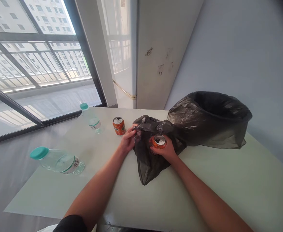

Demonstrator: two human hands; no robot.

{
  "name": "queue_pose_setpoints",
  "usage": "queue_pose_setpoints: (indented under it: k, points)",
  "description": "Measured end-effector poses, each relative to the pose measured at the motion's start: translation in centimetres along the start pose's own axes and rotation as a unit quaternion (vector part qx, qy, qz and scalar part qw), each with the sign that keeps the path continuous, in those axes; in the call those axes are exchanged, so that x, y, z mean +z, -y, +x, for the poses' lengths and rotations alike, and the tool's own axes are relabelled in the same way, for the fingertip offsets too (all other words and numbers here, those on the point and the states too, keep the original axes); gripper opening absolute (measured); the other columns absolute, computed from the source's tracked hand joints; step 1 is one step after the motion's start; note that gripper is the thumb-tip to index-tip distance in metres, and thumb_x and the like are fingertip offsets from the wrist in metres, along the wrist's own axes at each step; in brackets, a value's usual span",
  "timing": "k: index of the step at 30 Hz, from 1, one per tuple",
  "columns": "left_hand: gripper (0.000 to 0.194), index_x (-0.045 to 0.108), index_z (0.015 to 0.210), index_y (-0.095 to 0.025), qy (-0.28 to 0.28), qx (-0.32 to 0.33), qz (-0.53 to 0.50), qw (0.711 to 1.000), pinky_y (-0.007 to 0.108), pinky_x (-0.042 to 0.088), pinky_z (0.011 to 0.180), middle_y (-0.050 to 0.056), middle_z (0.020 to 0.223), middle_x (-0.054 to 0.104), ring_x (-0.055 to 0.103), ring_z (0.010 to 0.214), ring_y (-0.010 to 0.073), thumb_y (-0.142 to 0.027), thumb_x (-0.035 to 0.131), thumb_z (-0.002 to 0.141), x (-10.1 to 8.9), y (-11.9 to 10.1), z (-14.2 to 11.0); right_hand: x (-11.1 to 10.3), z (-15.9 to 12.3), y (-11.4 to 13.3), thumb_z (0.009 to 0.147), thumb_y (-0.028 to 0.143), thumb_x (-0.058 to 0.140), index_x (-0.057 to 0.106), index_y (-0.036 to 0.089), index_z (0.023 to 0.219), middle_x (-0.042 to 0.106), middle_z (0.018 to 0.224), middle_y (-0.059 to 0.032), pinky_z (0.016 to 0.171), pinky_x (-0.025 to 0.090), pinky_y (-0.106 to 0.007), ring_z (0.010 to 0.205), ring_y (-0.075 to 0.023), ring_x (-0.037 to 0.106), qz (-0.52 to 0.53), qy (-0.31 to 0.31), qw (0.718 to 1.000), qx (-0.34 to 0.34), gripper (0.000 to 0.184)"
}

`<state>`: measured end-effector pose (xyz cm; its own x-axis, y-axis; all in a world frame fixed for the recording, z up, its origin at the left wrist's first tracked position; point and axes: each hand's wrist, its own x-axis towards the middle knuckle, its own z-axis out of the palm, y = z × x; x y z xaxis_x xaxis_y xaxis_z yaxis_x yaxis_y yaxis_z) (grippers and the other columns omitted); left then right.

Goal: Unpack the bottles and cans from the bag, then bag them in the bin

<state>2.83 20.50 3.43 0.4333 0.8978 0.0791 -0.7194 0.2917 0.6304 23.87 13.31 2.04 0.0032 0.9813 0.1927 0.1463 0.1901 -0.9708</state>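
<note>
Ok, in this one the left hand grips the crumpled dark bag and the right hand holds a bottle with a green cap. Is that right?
Not quite: the head view shows the right hand holding an orange can, not a bottle. The left hand does grip the crumpled dark bag, as you said.

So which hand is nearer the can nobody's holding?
Left. The left hand is just right of the unheld can, holding a dark bag; the right hand is farther right, gripping another can.
</note>
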Motion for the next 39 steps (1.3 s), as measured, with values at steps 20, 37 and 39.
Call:
queue_pose_setpoints:
  k: [20, 37, 39]
  points:
    - [0.032, 0.070, 0.099, -0.016, 0.007, 0.003, 0.006, 1.000, 0.021, 0.051, 0.060, 0.002, 0.082, 0.068, 0.062, 0.065, 0.0118, -0.025, 0.083, 0.072, -0.05, -0.06, 0.03, 0.08, 0.16, -0.18, 0.059, 0.042, 0.093, 0.069, 0.019, 0.097, 0.079, 0.095, -0.0102, 0.084, 0.062, -0.044, 0.087, -0.0284, 0.075, -0.032, -0.043, 0.999, 0.006, 0.051]
    - [0.030, 0.070, 0.097, -0.015, 0.003, 0.000, 0.003, 1.000, 0.022, 0.050, 0.064, 0.003, 0.083, 0.070, 0.064, 0.069, 0.0127, -0.024, 0.083, 0.072, 0.12, -0.11, 0.07, 0.04, 0.24, -0.02, 0.057, 0.044, 0.095, 0.071, 0.018, 0.095, 0.079, 0.096, -0.0114, 0.084, 0.062, -0.044, 0.088, -0.0292, 0.075, -0.013, -0.029, 0.999, 0.010, 0.052]
    - [0.031, 0.070, 0.097, -0.014, 0.005, 0.002, -0.001, 1.000, 0.021, 0.051, 0.065, 0.003, 0.083, 0.070, 0.064, 0.069, 0.0124, -0.025, 0.084, 0.072, 0.11, -0.11, 0.05, 0.04, 0.22, -0.09, 0.058, 0.044, 0.095, 0.071, 0.018, 0.095, 0.079, 0.096, -0.0117, 0.083, 0.063, -0.044, 0.088, -0.0294, 0.076, -0.007, -0.025, 1.000, 0.011, 0.052]
